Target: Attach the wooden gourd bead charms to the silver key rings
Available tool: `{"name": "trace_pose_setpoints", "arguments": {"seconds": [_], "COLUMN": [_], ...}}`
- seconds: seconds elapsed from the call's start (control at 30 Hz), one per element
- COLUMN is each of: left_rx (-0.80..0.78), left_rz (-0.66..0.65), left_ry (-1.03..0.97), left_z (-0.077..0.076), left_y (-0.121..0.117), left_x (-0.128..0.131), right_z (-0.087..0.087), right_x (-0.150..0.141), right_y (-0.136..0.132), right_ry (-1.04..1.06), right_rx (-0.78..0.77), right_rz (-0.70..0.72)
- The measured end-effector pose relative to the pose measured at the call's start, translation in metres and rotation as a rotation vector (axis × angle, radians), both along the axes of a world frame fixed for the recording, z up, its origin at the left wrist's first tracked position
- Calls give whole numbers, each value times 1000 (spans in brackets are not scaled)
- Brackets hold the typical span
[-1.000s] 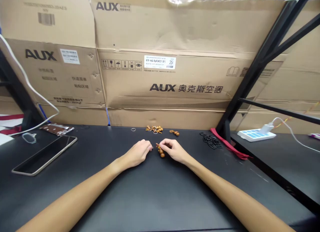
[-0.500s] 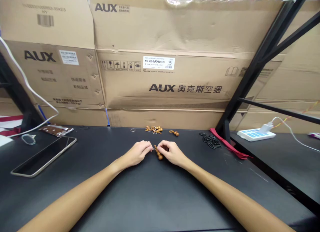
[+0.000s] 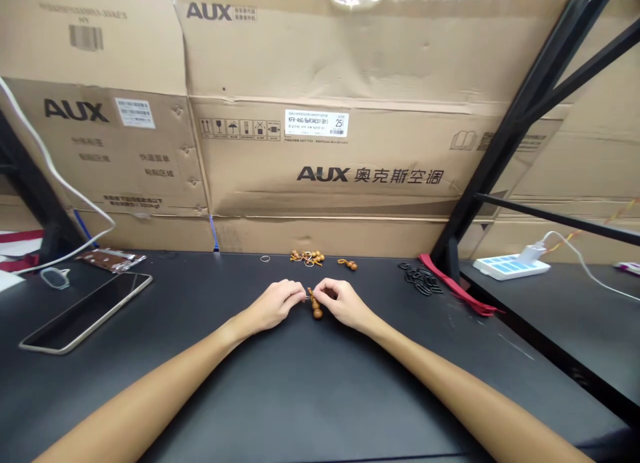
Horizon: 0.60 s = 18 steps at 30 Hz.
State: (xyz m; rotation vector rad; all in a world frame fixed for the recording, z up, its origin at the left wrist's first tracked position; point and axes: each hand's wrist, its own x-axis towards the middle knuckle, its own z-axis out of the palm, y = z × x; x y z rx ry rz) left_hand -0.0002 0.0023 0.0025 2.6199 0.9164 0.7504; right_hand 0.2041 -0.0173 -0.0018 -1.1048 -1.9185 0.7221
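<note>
Since 1.0 s ago: the gourd charm (image 3: 317, 312) and the fingertips of the right hand (image 3: 345, 304) have shifted slightly left, narrowing the gap to the left hand (image 3: 276, 306). Left hand about unchanged.

Landmark for positions: the charm pile (image 3: 301, 256) at the back of the black table (image 3: 300, 396); sides as the person sees them.

Gourd charm: just in front of the pile, tilted, rounded end toward the person. Right hand: in front of the pile and to its right, thumb and forefinger pinched on the charm's upper part. Left hand: in front and to the left, fingertips closed on a thin metal piece (image 3: 307, 297); piece too small to make out its shape. Hands near each other, not touching. Whether the metal meets the charm: cannot tell.

Surroundings: one loose ring (image 3: 265, 258) left of the pile; a single charm (image 3: 352, 266) just right of it; black links (image 3: 424, 280) farther right, beside a red strap (image 3: 463, 291). Phone (image 3: 87, 313) well left and nearer the person. Cardboard (image 3: 320, 70) marked AUX upright behind the pile.
</note>
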Motion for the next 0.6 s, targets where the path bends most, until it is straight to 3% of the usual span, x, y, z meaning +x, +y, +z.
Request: {"name": "trace_pose_setpoints", "arguments": {"seconds": [0.23, 0.6], "left_rx": [28, 235], "left_rz": [-14, -38], "left_ry": [4, 161], "left_z": [-1, 0], "left_y": [0, -8], "left_x": [0, 1], "right_z": [-1, -4], "right_x": [0, -1], "right_y": [1, 1], "right_ry": [-63, -106], "right_rx": [-8, 49], "right_rz": [-22, 6]}}
